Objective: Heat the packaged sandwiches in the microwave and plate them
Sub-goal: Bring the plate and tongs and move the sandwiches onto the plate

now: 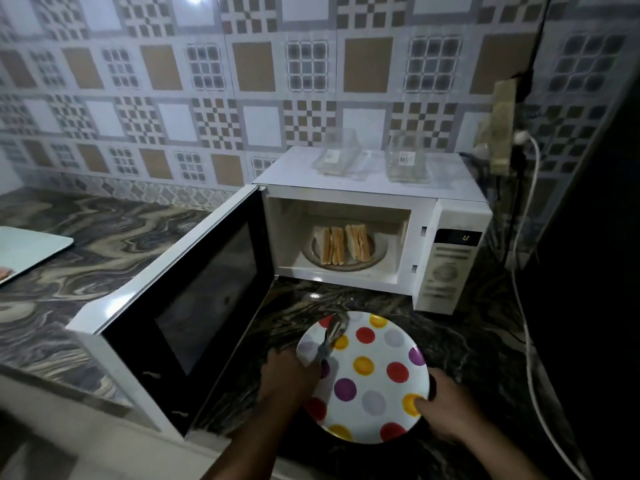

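Patterned tile wall (242, 81), marbled countertop (104, 237)

I see the microwave (374, 233) standing on the marbled table (104, 237) with its door (194, 306) swung fully open to the left. Inside, two halved sandwiches (343, 244) sit side by side on the turntable (346, 263), cut edges facing me. Two clear plastic packages (372, 157) lie on top of the microwave, well apart from each other. In front of the microwave, a polka-dot plate (367, 379) is held above the table. My right hand (446, 407) grips its right rim, thumb on the upper face. My left hand (287, 375) holds the left rim together with a metal utensil (330, 336), which lies across the plate.
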